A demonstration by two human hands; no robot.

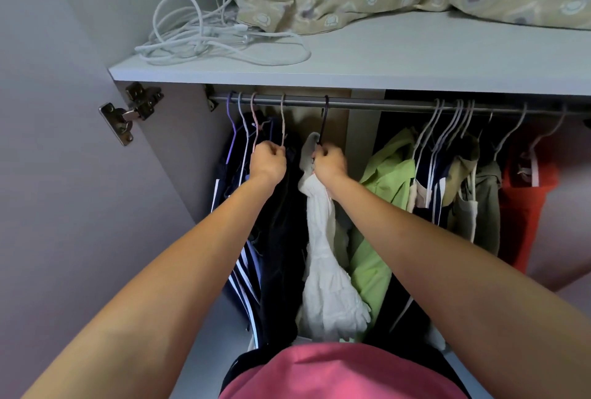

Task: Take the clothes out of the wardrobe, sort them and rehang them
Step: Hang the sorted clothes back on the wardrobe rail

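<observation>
White crinkled garment (323, 258) hangs limp from a dark hanger (325, 120), right hand (329, 163) gripping.

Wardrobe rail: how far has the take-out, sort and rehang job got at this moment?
Done: cannot tell; no removed pile is in view. In hand: the right hand grips the dark hanger carrying the white garment, its hook on the rail; the left hand holds a pale hanger among the dark clothes. Left: the green shirt, olive hoodie and red garment all hang there.
</observation>
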